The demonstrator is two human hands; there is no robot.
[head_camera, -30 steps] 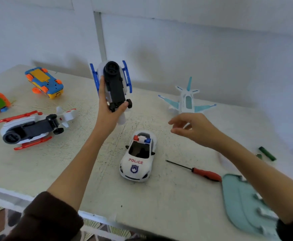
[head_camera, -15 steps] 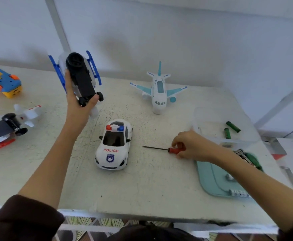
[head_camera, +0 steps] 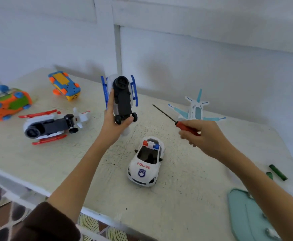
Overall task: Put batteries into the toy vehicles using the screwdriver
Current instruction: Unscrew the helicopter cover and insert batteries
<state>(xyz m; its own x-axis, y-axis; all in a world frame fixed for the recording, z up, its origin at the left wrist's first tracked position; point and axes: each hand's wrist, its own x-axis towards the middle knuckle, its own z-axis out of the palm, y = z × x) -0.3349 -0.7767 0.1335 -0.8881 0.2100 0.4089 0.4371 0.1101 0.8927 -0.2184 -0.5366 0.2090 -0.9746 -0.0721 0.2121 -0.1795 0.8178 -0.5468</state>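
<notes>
My left hand [head_camera: 113, 124] grips a white toy helicopter with blue skids [head_camera: 122, 97], held up above the table with its black underside facing me. My right hand [head_camera: 204, 136] holds the red-handled screwdriver [head_camera: 175, 120] in the air, its thin dark shaft pointing up and left toward the helicopter, a short gap away from it. Green batteries [head_camera: 278, 172] lie at the table's right side.
On the pale table [head_camera: 37, 162] lie a red-skid helicopter [head_camera: 51, 126] belly up, an orange car [head_camera: 6, 105], a blue and yellow car [head_camera: 64, 86], a police car [head_camera: 147, 161] and a white plane [head_camera: 196, 110]. A teal tray [head_camera: 246, 216] sits at the front right.
My right hand has picked the screwdriver up off the table and raised it toward the helicopter. The left hand keeps holding the helicopter aloft. The camera view swung back left.
</notes>
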